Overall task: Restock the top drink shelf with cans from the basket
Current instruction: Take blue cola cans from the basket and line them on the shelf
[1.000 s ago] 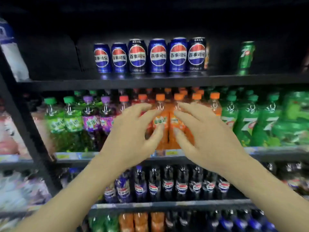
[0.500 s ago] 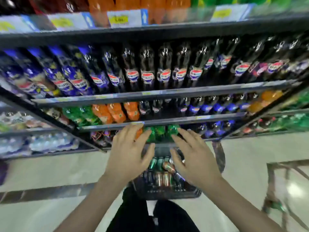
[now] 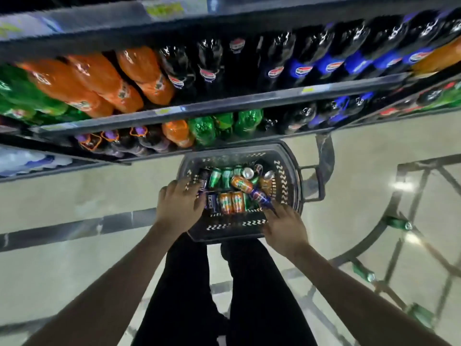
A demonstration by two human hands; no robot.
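A black plastic basket (image 3: 225, 227) stands on the floor in front of the shelving, just beyond my legs. Several cans lie in it: orange cans (image 3: 232, 201), green cans (image 3: 220, 177), a blue can (image 3: 259, 196) and a dark can (image 3: 212, 201). My left hand (image 3: 179, 207) reaches over the basket's left side, with spread fingers above the dark cans there. At the near right corner, my right hand (image 3: 284, 224) has straight fingers whose tips touch the blue can. Neither hand holds a can. The top drink shelf is out of view.
Lower shelves (image 3: 224, 106) hold orange, green and dark cola bottles, leaning out above the basket. A dark metal frame (image 3: 389, 216) with green cans (image 3: 399, 223) on it stands on the pale floor at the right. My dark-trousered legs (image 3: 219, 295) fill the bottom centre.
My view dropped from the upper shelves to the floor. Both hands came down from in front of the shelves and now reach into the basket of cans.
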